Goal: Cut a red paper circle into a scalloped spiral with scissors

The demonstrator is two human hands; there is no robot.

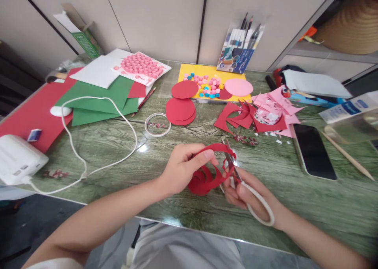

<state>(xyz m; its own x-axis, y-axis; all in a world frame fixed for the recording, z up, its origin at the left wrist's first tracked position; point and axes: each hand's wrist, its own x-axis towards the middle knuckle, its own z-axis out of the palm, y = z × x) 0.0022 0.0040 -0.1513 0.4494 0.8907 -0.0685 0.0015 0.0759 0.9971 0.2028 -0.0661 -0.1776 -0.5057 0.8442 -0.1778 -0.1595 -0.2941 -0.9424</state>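
Observation:
A curled strip of red paper (206, 178) hangs in loops from my left hand (186, 166), pinched between thumb and fingers. My right hand (248, 190) grips white-handled scissors (260, 202), whose blades point away from me and lie across the red strip's right end. The strip's edge looks jagged there. Beyond my hands, red paper circles (180, 109) lie stacked on the green table (141, 198). Red offcuts with curved cutouts (233, 117) lie to their right, beside pink paper scraps (277, 104).
Behind, a yellow sheet (184, 69) holds small coloured pieces and a pink circle (238, 87). A tape roll (158, 124), a white cable (134, 129) and green paper (97, 94) lie left. A phone (315, 151) and a wooden stick (348, 155) lie right. A pen box (236, 52) stands behind.

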